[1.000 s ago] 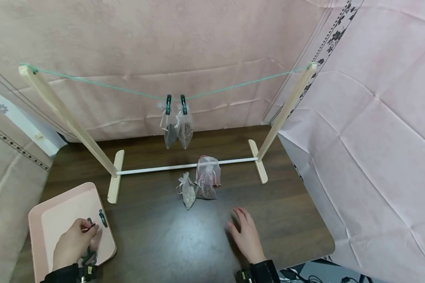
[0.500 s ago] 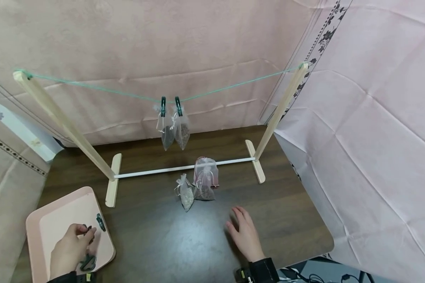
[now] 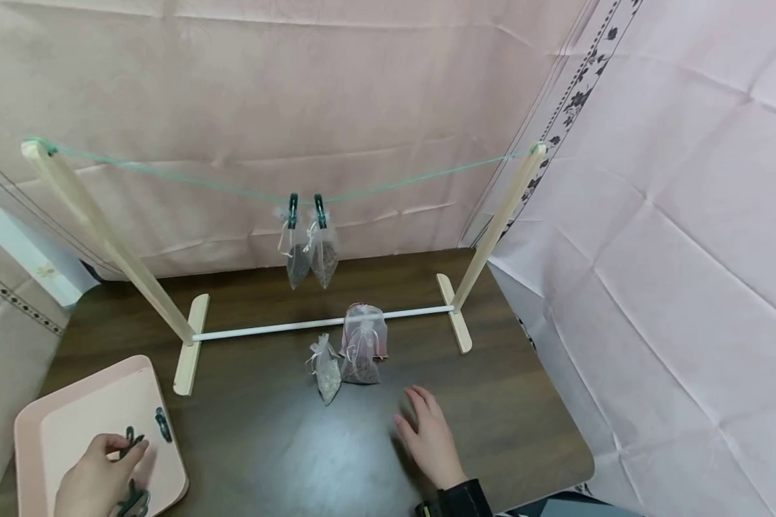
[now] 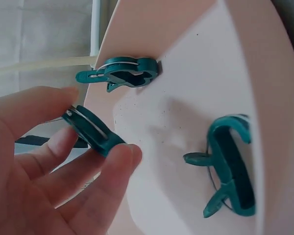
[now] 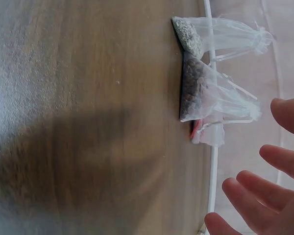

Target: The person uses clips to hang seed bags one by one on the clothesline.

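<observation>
My left hand is above the pink tray, pinching a dark green spring clip between thumb and fingers. Two more green clips are in the tray: one clip by its edge, another clip against the wall nearer the wrist. Over the bare wood table, my right hand is held with relaxed, spread fingers and nothing in them. Beyond its fingertips sit a sheer pouch of pale grains, a sheer pouch with dark contents, and a reddish pouch mostly hidden behind that one.
A wooden frame with a left post, right post and white bottom rod stands across the table. From its sagging green string hang two sheer pouches, each under a green clip. Pale cloth surrounds the table.
The head view has tilted, so the frame sits lower and farther left. My left hand, still pinching the clip, has drawn slightly away from the clip at the tray's edge. The right hand stays put.
</observation>
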Available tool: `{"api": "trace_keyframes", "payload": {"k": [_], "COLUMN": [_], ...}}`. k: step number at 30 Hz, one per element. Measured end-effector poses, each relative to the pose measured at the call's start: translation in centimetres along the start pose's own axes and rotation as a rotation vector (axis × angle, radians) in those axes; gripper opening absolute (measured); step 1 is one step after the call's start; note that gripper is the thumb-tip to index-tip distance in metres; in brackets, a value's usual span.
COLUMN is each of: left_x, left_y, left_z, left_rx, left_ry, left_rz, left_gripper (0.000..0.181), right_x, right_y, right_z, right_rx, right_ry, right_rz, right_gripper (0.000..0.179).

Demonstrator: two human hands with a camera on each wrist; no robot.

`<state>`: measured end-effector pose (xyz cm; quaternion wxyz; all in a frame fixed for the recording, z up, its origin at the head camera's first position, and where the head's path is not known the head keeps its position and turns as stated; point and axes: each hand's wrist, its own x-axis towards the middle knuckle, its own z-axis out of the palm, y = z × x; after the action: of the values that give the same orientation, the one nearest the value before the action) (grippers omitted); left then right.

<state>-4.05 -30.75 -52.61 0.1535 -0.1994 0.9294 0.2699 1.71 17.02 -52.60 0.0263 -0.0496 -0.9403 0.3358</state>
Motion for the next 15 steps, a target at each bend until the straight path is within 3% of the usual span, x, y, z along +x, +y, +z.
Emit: {"api": "trace_keyframes", "payload": {"k": [7, 15], "left_x": [-0.42, -1.0], "left_y": [0.39, -0.57], "left_z": [-0.2, -0.49], "left_rx": [-0.015, -0.008], "left_ry": [-0.003, -0.004], "left_rz": [0.0, -0.018], "left_gripper": [0.07, 0.07], "right_x": [0.31, 0.21], "right_y": [-0.34, -0.14], "right_z": [0.51, 1.07], "right_rx": [-0.011, 0.008], "right_ry": [-0.009, -0.029], "right_rz": [0.007, 0.005], "right_gripper": [0.051, 0.052]}}
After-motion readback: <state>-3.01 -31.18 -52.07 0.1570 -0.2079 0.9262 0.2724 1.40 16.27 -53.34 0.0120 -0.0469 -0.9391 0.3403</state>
